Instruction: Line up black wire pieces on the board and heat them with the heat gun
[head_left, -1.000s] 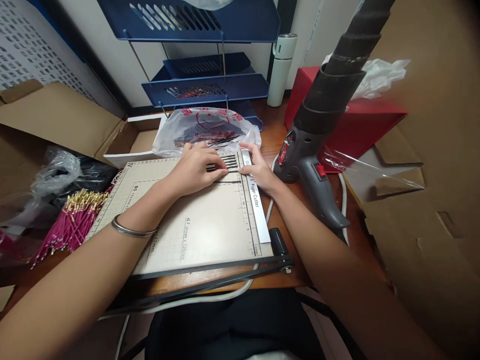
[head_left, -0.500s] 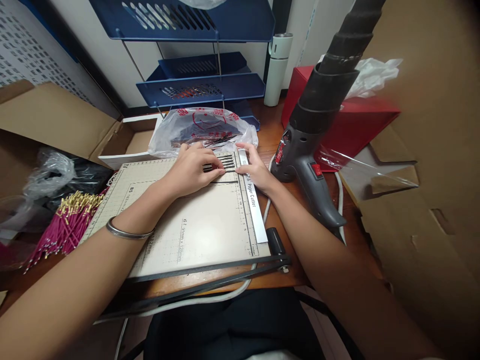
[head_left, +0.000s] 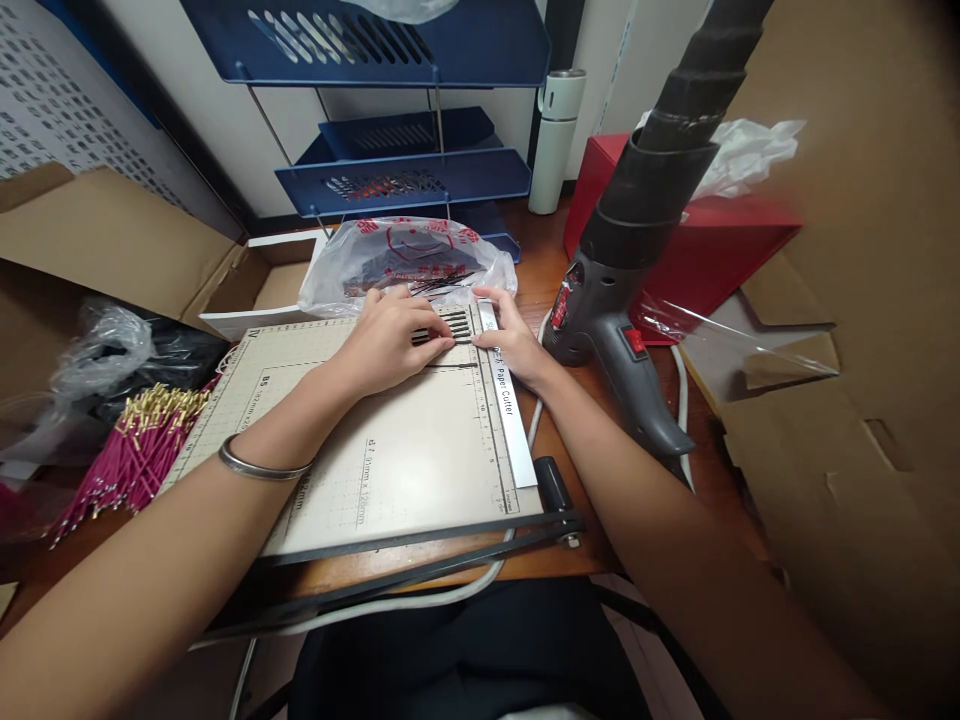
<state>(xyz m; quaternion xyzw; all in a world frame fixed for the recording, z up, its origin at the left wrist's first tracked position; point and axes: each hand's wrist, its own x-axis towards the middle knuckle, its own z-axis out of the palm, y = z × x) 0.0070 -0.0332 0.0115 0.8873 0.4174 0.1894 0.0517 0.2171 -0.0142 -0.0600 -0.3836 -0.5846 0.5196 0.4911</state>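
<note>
A cream paper cutter [head_left: 420, 450] with printed grid lines lies in front of me. Near its far edge several thin dark strips [head_left: 457, 326] lie side by side. My left hand [head_left: 390, 340] rests over them, thumb and index finger pinched together on the nearest part of the row. At the right ends of the strips is my right hand [head_left: 514, 340], its thumb and index finger apart, the thumb tip touching a strip's end. One more dark strip [head_left: 454, 366] lies apart, nearer to me.
A clear plastic bag [head_left: 412, 255] with dark strips sits behind the cutter. A grey heat gun [head_left: 607, 270] stands to the right, before a red box [head_left: 720, 260]. Magenta wires with gold tips [head_left: 142, 440] lie left. The cutter's black blade arm [head_left: 420, 540] runs along the near edge.
My hands keep nearly the same pose over the strips. The whole view has shifted slightly; no strip has visibly been moved away.
</note>
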